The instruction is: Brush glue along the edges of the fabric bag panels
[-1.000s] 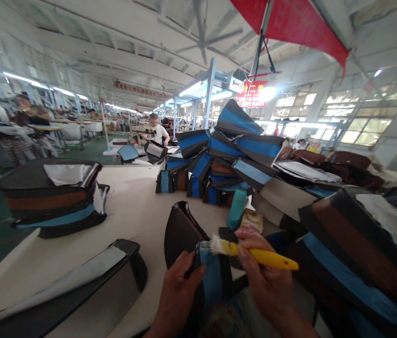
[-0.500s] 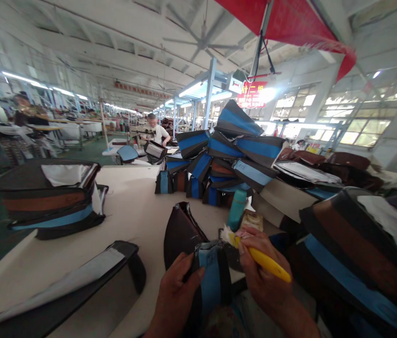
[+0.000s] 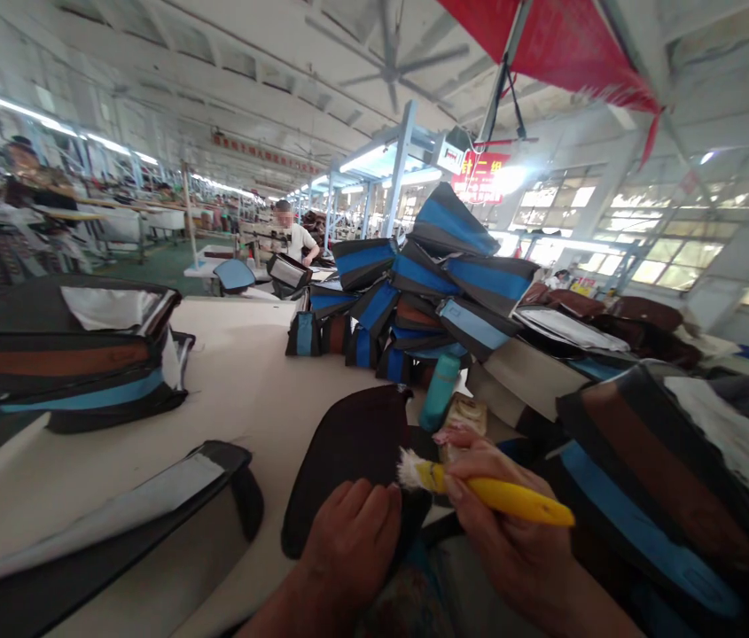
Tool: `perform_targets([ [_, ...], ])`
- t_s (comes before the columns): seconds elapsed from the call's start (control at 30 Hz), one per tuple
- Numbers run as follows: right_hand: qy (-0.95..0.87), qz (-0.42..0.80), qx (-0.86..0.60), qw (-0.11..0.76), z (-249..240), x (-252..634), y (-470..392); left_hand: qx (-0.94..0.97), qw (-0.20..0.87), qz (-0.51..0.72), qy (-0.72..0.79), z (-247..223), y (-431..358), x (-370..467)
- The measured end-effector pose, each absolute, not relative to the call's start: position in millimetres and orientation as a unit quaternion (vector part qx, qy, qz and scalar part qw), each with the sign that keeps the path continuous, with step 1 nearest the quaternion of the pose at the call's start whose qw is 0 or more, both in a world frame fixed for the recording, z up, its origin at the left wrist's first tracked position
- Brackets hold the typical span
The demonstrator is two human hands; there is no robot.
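Striped bag parts crowd the worktop [image 3: 241, 354], leaving a pale bare strip from its far edge down the middle. Behind the work, a tall heap of blue and grey bag parts [image 3: 440, 266] blocks most of the far right side. A teal bottle [image 3: 439, 392] leans at the foot of the heap, with a small pale box [image 3: 468, 413] just beside it, partly hidden by the right hand [image 3: 497, 483]. That hand's grip is closed round a yellow brush [image 3: 513, 499], its white bristles pointing left, close to the right edge of a dark bag piece [image 3: 347, 443]. Whether they touch it, I cannot tell. The dark bag piece is near the front of the worktop, broad side showing; the left hand [image 3: 357, 532] covers its lower part, its grip curled tight on it.

A large striped bag [image 3: 653, 478] hems in the right hand's side. To the left lies a long grey bag part [image 3: 148, 505], and beyond it a brown and blue striped stack [image 3: 68, 354]. Farther off, 1 person in a pale top [image 3: 298, 241] is beyond the heap, well apart from both hands.
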State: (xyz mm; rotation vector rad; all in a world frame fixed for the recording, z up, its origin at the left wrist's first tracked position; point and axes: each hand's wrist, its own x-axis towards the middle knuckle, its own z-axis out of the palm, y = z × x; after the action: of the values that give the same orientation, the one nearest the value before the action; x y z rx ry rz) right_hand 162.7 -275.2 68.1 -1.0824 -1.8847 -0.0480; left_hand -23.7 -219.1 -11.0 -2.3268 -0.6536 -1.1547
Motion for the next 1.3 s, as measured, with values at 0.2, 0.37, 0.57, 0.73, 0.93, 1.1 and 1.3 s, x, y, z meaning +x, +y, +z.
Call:
perform_targets([
  [0.2, -0.793, -0.085, -0.453, 0.397, 80.8, 182.7, -277.6, -0.851, 0.222, -0.420, -0.225, -13.7, -219.0, -27.5],
  [0.37, -0.785, -0.054, -0.448, 0.425, 77.6, 177.6, -276.3, -0.859, 0.216, -0.416, -0.208, -15.2, -221.6, -24.1],
  [0.57, -0.780, -0.074, -0.453, 0.424, 59.3, 179.0, -258.0, -0.861, 0.215, -0.409, -0.214, -17.0, -223.6, -25.2],
  [0.73, -0.827, -0.075, -0.411, 0.377, 59.1, 176.2, -255.0, -0.864, 0.208, -0.409, -0.207, -13.8, -226.7, -26.1],
  [0.93, -0.815, -0.071, -0.416, 0.397, 56.8, 172.5, -254.3, -0.864, 0.206, -0.410, -0.207, -20.7, -223.5, -24.8],
  [1.1, -0.770, -0.073, -0.444, 0.452, 56.4, 175.7, -255.7, -0.843, 0.171, -0.457, -0.226, -10.0, -211.4, -41.8],
  [1.3, -0.508, 0.112, -0.452, 0.725, 64.7, 175.9, -268.3, -0.787, 0.028, -0.528, -0.318, -8.3, -177.3, -76.0],
])
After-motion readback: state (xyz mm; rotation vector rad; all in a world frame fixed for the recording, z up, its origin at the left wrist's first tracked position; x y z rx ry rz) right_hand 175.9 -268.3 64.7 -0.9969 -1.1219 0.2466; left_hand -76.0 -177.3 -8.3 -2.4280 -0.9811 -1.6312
